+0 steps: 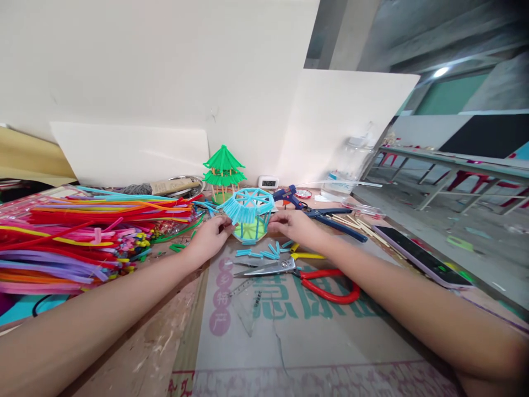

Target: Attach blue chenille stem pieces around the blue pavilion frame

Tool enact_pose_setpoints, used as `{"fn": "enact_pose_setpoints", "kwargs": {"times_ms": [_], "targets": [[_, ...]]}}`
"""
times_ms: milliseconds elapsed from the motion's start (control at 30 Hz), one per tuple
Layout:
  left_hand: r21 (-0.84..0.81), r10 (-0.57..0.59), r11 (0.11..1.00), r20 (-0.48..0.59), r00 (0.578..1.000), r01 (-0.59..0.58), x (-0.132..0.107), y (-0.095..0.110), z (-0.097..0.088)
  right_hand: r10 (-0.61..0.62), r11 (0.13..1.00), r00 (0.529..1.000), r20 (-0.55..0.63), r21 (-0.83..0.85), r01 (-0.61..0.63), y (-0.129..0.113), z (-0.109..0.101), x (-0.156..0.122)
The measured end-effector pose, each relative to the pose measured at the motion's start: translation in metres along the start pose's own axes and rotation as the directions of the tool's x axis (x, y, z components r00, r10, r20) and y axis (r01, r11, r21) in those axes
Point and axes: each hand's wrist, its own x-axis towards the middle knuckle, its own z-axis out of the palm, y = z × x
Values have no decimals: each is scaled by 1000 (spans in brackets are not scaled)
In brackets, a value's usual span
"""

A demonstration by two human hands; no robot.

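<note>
A small model pavilion (253, 208) of light blue pipe cleaners stands at the middle of the table, with an open-spoked roof and a pale green base. Closed fingers of my left hand (215, 234) pinch the lower left edge of its roof strips. From the other side, my right hand (295, 227) grips the pavilion near a post, fingers bent together. Short blue pipe cleaner pieces (270, 251) lie in front of it. Nearer to me rest red-handled scissors (330, 286), and a yellow-handled tool (308, 255) lies partly behind their blades.
Colourful pipe cleaner bundles (82, 237) fill the left side. Behind stand a green tiered model (223, 171) and a small digital clock (268, 182). Rightward are a glue gun (289, 196), blue-handled pliers (336, 220), a plastic bottle (349, 168) and a phone (419, 256).
</note>
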Motion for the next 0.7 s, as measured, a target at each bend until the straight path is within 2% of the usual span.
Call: {"fn": "enact_pose_setpoints", "kwargs": {"times_ms": [67,133,167,233,267,367,600,700], "targets": [[12,-6,1000,0,1000,6,0,1,0,3,999,1000,31,-33,-2,-7,-18,-2],[37,-9,999,-6,1000,9,0,1,-1,10,992,991,131,-125,7,-20,-37,-7],[50,-8,999,-7,1000,9,0,0,-1,-15,991,977,214,-128,44,-28,-45,-10],[59,-4,998,-3,1000,4,-1,0,-1,-118,981,912,393,-96,169,-43,-54,-16],[58,-3,998,0,1000,2,-1,-1,-1,-161,970,895,416,-100,221,-49,-54,-19],[60,1,998,-5,1000,0,-1,-1,-1,-197,948,903,382,-162,275,-59,-43,-23],[88,8,996,-7,1000,-7,0,-1,0,-58,945,939,339,-284,161,-66,-15,-27],[91,15,996,-11,1000,-14,0,-2,0,-60,921,947,316,-348,175,-70,-9,-30]]}}
